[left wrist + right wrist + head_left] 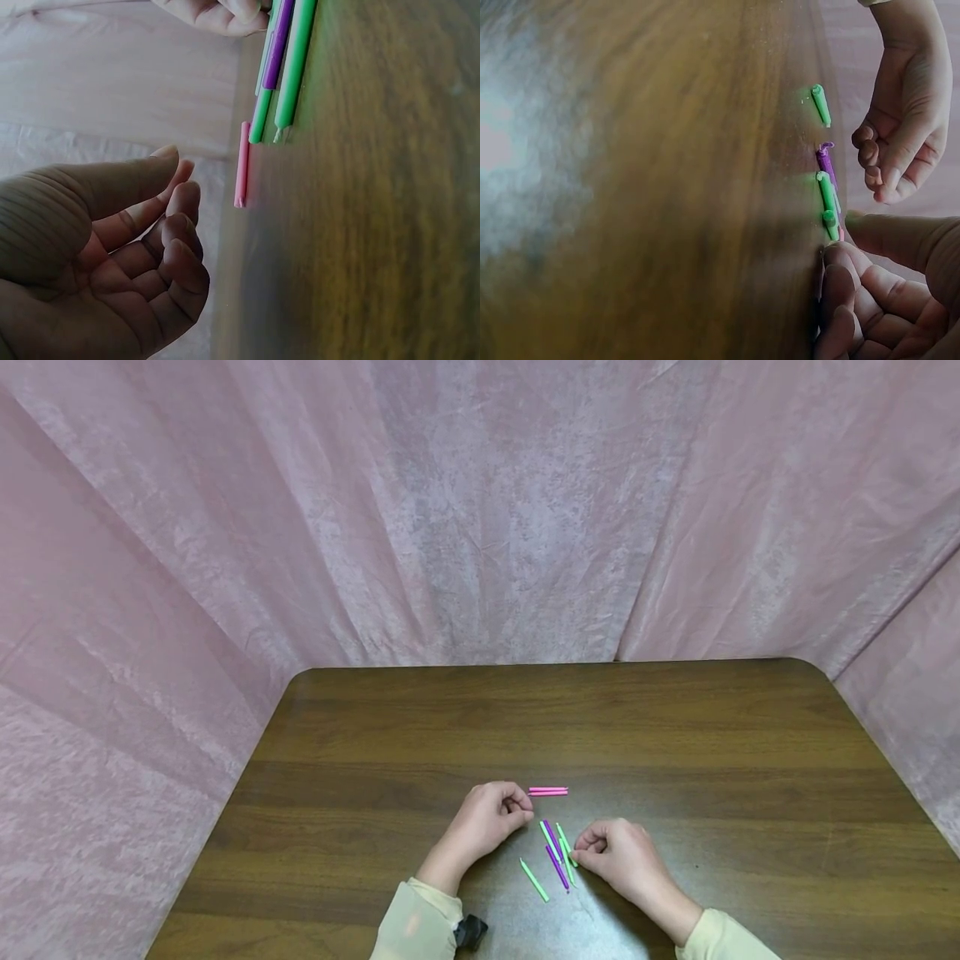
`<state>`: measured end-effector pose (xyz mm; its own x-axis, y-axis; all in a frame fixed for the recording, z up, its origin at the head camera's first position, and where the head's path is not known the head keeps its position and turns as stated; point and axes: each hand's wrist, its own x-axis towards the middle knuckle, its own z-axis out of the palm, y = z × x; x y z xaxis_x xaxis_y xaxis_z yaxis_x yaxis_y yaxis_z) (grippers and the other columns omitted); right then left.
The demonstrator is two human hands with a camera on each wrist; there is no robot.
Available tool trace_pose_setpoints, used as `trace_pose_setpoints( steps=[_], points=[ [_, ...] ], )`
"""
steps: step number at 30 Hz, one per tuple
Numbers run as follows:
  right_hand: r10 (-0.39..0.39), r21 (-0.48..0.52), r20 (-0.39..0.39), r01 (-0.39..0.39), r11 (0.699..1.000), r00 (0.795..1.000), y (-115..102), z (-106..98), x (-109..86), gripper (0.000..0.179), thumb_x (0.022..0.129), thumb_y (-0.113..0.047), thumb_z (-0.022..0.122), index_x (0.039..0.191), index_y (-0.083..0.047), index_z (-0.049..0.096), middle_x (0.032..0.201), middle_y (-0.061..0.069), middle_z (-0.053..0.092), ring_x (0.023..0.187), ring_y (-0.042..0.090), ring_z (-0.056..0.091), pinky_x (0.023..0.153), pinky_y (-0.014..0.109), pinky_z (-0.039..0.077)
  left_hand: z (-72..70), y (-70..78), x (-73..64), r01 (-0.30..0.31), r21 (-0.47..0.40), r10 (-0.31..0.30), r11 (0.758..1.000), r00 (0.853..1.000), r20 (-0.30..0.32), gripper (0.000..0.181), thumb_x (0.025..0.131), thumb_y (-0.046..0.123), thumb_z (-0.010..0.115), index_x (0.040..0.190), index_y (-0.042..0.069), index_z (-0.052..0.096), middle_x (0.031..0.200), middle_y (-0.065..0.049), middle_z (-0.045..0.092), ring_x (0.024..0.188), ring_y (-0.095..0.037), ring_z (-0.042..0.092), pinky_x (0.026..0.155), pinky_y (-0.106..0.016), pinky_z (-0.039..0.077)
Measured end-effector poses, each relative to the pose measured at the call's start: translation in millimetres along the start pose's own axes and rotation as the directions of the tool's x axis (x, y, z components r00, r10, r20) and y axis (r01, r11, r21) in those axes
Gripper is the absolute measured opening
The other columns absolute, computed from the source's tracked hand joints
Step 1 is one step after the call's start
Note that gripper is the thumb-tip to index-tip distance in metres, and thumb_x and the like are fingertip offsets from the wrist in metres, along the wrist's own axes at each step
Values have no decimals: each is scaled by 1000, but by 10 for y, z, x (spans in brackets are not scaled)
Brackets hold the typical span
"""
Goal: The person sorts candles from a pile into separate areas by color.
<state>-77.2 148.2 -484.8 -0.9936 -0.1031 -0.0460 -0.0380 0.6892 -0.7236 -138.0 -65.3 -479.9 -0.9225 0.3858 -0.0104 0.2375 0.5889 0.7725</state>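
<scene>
My left hand (487,814) hovers beside two pink candles (548,792), its fingers loosely bent and holding nothing. In the left wrist view a gap shows between those fingers and the pink candle (242,165). Close to the thumb and forefinger of my right hand (621,856) is a green candle (567,847) at the right side of a small bunch. The right wrist view shows these fingertips apart, right at the end of a green candle (829,218). Purple candles (557,867) and more green ones lie slanted in the bunch. A separate green candle (534,880) lies nearer me.
The candles lie on a brown wooden table (360,718) with rounded far corners. Pink curtains (517,527) hang behind it and at both sides. A black object (471,932) shows at the left sleeve (420,922).
</scene>
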Motion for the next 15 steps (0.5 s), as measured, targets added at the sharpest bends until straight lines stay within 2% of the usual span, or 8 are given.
trace_pose_setpoints(
  steps=[15],
  points=[
    [-29, -102, 0, 29, 994, 1000, -47, 29, -2, 23, 69, -22, 85, 67, -22, 62, 59, -17, 53, 58, 1, 47, 62, 28, 41, 25, -1, -133, -8, -36, 9, 999, 1000, 23, 7, 82, 9, 75, 81, 12, 69, 69, 9, 58, 58, -2, 50, 57, -20, 43]
  ],
)
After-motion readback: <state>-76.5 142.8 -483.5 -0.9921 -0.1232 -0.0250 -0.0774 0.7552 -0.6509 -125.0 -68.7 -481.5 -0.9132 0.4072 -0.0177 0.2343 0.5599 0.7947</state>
